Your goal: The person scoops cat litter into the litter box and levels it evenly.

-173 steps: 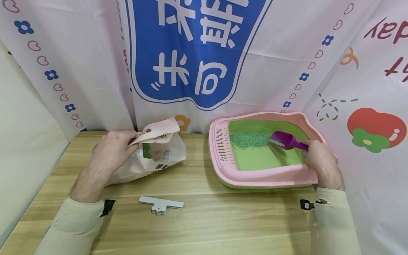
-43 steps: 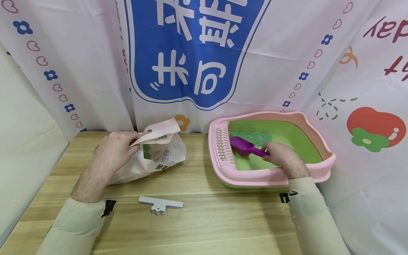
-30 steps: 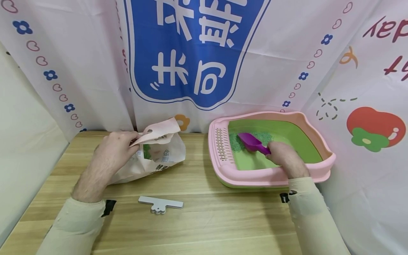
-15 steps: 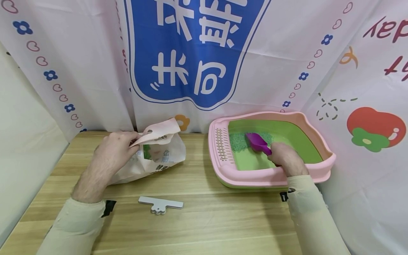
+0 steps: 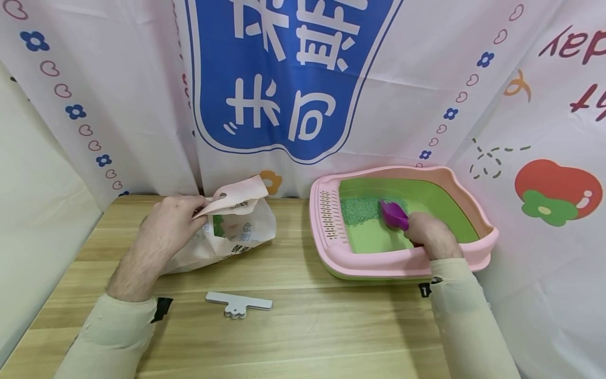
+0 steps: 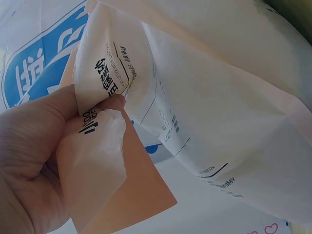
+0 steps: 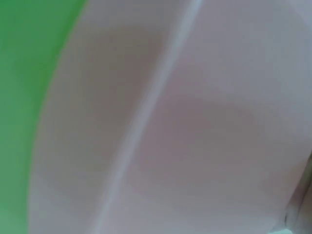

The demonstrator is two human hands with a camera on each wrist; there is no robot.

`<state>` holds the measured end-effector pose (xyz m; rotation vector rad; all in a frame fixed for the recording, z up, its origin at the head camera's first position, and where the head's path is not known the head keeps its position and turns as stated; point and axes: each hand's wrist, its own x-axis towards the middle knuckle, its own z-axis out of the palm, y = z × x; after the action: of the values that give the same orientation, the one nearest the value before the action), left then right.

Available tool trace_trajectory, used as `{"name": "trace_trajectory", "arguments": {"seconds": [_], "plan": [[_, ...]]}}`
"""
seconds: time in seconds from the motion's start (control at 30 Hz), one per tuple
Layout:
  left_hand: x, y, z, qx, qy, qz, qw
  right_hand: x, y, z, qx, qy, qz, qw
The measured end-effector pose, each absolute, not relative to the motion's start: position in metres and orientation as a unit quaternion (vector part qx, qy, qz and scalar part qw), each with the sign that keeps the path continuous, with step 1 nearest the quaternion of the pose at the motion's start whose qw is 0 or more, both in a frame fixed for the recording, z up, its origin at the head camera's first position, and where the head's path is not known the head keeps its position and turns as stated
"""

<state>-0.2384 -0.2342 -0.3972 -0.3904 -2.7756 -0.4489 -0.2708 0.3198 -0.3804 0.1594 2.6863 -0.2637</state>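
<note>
My left hand (image 5: 172, 221) pinches the torn top of a white cat litter bag (image 5: 255, 223); the left wrist view shows the bag's flap (image 6: 105, 165) between thumb and fingers. On the right, my right hand (image 5: 428, 231) grips the handle of a purple scoop (image 5: 394, 214). The scoop's bowl is down in a pink-rimmed litter box (image 5: 379, 263), at the right side of a patch of green litter granules (image 5: 360, 211). Only the blurred box wall (image 7: 195, 146) and a sliver of hand fill the right wrist view.
A grey-white bag clip (image 5: 239, 303) lies on the wooden table (image 5: 307, 331) in front of the bag. The box has a slotted panel (image 5: 332, 216) along its left side. Printed cloth (image 5: 393, 126) hangs close behind the box and bag.
Earlier the right hand held the scoop at the box's right; it then went to the left side. Since then the scoop has moved right across the litter. The left hand stays put.
</note>
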Motion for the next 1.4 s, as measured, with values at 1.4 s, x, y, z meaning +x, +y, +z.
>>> {"name": "trace_trajectory", "arguments": {"seconds": [1.4], "plan": [[-0.237, -0.232, -0.398, -0.132, -0.968, -0.157, 0.145, -0.277, 0.345, -0.382, 0.074, 0.974, -0.064, 0.205]]}}
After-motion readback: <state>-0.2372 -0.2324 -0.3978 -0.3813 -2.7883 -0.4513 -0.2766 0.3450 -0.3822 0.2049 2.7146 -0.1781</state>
